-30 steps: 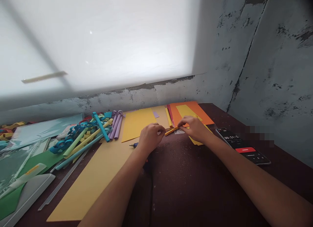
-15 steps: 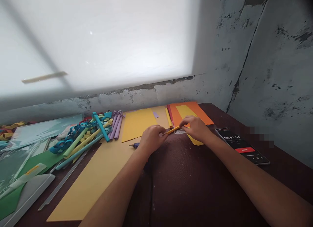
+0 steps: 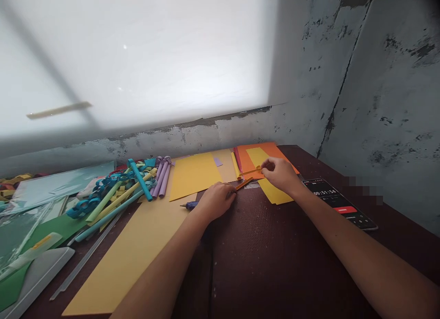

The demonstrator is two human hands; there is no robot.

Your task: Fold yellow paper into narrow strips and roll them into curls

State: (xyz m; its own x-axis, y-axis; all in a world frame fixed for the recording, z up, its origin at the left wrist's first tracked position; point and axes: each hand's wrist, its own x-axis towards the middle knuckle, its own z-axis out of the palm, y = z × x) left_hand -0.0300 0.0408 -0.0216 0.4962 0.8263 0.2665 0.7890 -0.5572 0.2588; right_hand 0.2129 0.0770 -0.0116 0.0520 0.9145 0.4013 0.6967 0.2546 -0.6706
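Note:
My left hand (image 3: pixel 217 200) rests low over the dark table, its fingers closed on the near end of a folded orange-yellow paper strip (image 3: pixel 244 184). To its right, my right hand (image 3: pixel 280 176) is raised slightly, thumb and fingers pinching a thin yellow-orange paper strip (image 3: pixel 250 172) with a small curl near the fingertips. Whether the two strips join is hard to tell. A blue tool with a dark pointed tip (image 3: pixel 191 205) lies partly hidden under my left wrist. Yellow paper pieces (image 3: pixel 275 193) lie below my right hand.
Left stand purple paper rolls (image 3: pixel 160 179), a blue roll (image 3: pixel 140 179) and a heap of curled strips. A long tan sheet (image 3: pixel 127 259) and a yellow sheet (image 3: pixel 195 172) lie flat. An orange sheet (image 3: pixel 282 156) is at the back, a phone (image 3: pixel 340 204) at right.
My right hand has moved right and slightly up, away from my left, drawing a thin strip out with it. My left hand has lowered and flattened toward the table.

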